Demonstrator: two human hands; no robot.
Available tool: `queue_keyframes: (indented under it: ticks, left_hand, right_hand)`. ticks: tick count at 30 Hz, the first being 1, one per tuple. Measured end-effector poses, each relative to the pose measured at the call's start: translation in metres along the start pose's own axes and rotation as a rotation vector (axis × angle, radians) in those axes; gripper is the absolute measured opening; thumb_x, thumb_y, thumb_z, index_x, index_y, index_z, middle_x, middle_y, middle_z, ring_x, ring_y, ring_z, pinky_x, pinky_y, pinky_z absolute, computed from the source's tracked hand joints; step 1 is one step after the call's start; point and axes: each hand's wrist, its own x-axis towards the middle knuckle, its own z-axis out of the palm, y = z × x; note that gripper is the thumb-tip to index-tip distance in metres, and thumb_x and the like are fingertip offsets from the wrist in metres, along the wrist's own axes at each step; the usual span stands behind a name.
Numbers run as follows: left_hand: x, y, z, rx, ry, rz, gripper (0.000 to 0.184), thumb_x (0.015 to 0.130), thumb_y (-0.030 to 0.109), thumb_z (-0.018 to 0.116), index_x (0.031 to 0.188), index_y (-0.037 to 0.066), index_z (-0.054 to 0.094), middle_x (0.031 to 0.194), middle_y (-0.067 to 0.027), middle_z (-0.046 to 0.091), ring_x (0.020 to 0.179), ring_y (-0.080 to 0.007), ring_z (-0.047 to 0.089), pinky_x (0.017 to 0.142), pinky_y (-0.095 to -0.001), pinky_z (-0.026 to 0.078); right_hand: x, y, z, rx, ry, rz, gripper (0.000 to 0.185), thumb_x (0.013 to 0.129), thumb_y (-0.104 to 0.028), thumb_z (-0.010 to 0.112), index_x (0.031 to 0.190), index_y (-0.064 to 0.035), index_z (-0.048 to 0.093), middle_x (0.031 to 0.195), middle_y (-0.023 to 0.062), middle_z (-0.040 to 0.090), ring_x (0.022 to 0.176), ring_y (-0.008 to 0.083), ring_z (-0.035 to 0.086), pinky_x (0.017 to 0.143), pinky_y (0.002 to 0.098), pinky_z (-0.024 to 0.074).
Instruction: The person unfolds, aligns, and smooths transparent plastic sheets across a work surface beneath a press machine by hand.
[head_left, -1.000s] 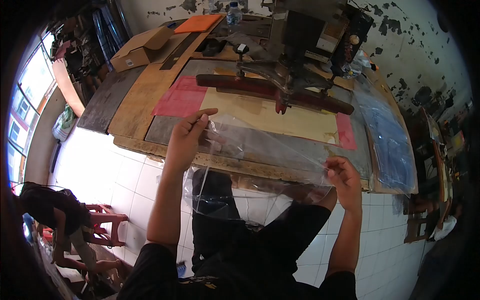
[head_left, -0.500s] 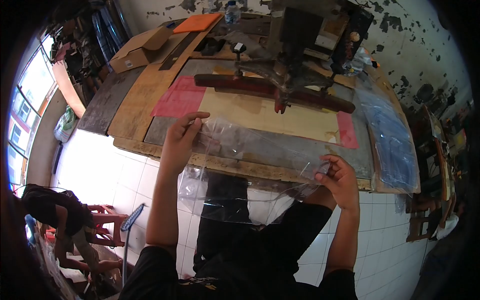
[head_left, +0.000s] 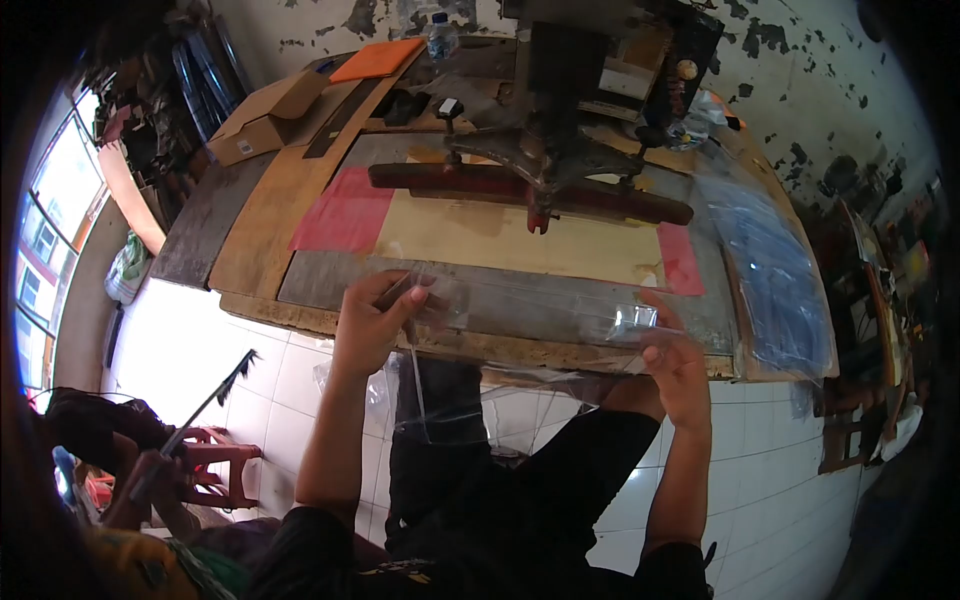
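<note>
My left hand (head_left: 378,318) pinches the left side of a clear plastic sheet (head_left: 520,335). At the other side, my right hand (head_left: 672,362) grips the same sheet between thumb and fingers. The sheet is stretched between both hands, over the table's front edge and above my lap, its lower part hanging down. Beyond it, a cream panel (head_left: 500,235) with pink ends lies on the grey tabletop. Over that panel stands a machine's long dark red bar (head_left: 530,190).
Blue-tinted plastic sheets (head_left: 775,280) lie at the right. A cardboard box (head_left: 265,120), an orange folder (head_left: 376,60) and a water bottle (head_left: 440,38) are at the back. At lower left are a seated person (head_left: 95,425), a red stool (head_left: 228,465) and a long brush (head_left: 215,395).
Both hands have moved lower with the plastic sheet, my left hand more. The view has shifted slightly. Someone in colourful clothing and the long brush have come in at lower left.
</note>
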Motion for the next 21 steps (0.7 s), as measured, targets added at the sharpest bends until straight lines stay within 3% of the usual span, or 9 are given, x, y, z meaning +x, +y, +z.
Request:
queue_keyframes:
  ticks: [1, 3, 4, 6, 11, 13, 19, 21]
  left_hand:
    - [-0.001, -0.001, 0.001, -0.011, 0.013, 0.012, 0.035, 0.104, 0.024, 0.073, 0.120, -0.007, 0.069, 0.097, -0.0175, 0.080, 0.082, -0.0216, 0.079, 0.058, -0.0257, 0.054]
    - [-0.002, -0.006, 0.003, -0.002, 0.028, 0.035, 0.035, 0.104, 0.023, 0.073, 0.120, -0.007, 0.069, 0.097, -0.0172, 0.080, 0.082, -0.0207, 0.079, 0.059, -0.0257, 0.054]
    - [-0.003, -0.008, 0.004, 0.006, 0.051, 0.055, 0.034, 0.104, 0.023, 0.073, 0.119, -0.007, 0.070, 0.097, -0.0169, 0.080, 0.083, -0.0199, 0.078, 0.060, -0.0256, 0.054]
    - [-0.005, -0.008, 0.007, 0.025, 0.063, 0.057, 0.034, 0.103, 0.023, 0.074, 0.119, -0.007, 0.070, 0.097, -0.0166, 0.080, 0.082, -0.0187, 0.078, 0.062, -0.0256, 0.054]
    - [-0.006, -0.013, 0.008, 0.189, 0.124, 0.132, 0.034, 0.101, 0.022, 0.077, 0.119, -0.006, 0.071, 0.097, -0.0129, 0.080, 0.082, -0.0142, 0.075, 0.066, -0.0248, 0.054]
    - [-0.006, -0.008, 0.010, 0.067, 0.105, 0.039, 0.034, 0.100, 0.022, 0.079, 0.118, -0.006, 0.072, 0.098, -0.0098, 0.079, 0.086, -0.0110, 0.073, 0.068, -0.0241, 0.053]
    - [-0.002, -0.020, 0.005, 0.025, 0.135, 0.053, 0.032, 0.100, 0.019, 0.079, 0.118, -0.007, 0.072, 0.099, -0.0093, 0.078, 0.087, -0.0115, 0.072, 0.073, -0.0256, 0.056]
    - [-0.002, -0.020, 0.004, -0.004, 0.126, 0.051, 0.032, 0.100, 0.018, 0.079, 0.118, -0.007, 0.072, 0.099, -0.0094, 0.078, 0.087, -0.0119, 0.072, 0.075, -0.0265, 0.057]
  right_hand:
    - [-0.003, 0.000, -0.001, -0.024, -0.016, -0.003, 0.043, 0.097, -0.032, 0.081, 0.122, 0.0012, 0.070, 0.135, 0.0087, 0.067, 0.115, 0.0200, 0.066, 0.107, 0.0369, 0.0481]
    - [-0.010, -0.004, -0.005, 0.106, -0.023, 0.334, 0.041, 0.101, -0.036, 0.076, 0.118, 0.0008, 0.074, 0.123, 0.0063, 0.073, 0.109, 0.0151, 0.065, 0.103, 0.0348, 0.0488]
    - [-0.010, -0.007, -0.007, 0.106, -0.020, 0.335, 0.041, 0.101, -0.036, 0.076, 0.118, 0.0008, 0.074, 0.123, 0.0063, 0.073, 0.109, 0.0151, 0.065, 0.103, 0.0348, 0.0488]
    - [-0.008, -0.012, -0.010, 0.098, -0.035, 0.417, 0.039, 0.103, -0.036, 0.074, 0.112, 0.0015, 0.077, 0.104, 0.0037, 0.076, 0.103, 0.0116, 0.064, 0.096, 0.0308, 0.0486]
    - [-0.002, -0.018, -0.006, 0.159, 0.022, 0.384, 0.034, 0.103, -0.030, 0.074, 0.105, 0.0031, 0.079, 0.097, 0.0037, 0.076, 0.095, 0.0111, 0.064, 0.089, 0.0291, 0.0491]
    - [0.001, -0.021, -0.003, 0.139, 0.047, 0.380, 0.033, 0.103, -0.028, 0.074, 0.104, 0.0040, 0.079, 0.096, 0.0045, 0.077, 0.094, 0.0112, 0.065, 0.089, 0.0293, 0.0496]
    - [0.007, -0.021, 0.005, 0.049, 0.103, 0.301, 0.026, 0.101, -0.020, 0.076, 0.101, 0.0052, 0.079, 0.099, 0.0074, 0.079, 0.092, 0.0123, 0.069, 0.083, 0.0280, 0.0530]
    - [0.008, -0.019, 0.007, 0.049, 0.096, 0.176, 0.023, 0.100, -0.018, 0.077, 0.098, 0.0052, 0.078, 0.100, 0.0079, 0.078, 0.090, 0.0124, 0.069, 0.081, 0.0271, 0.0538]
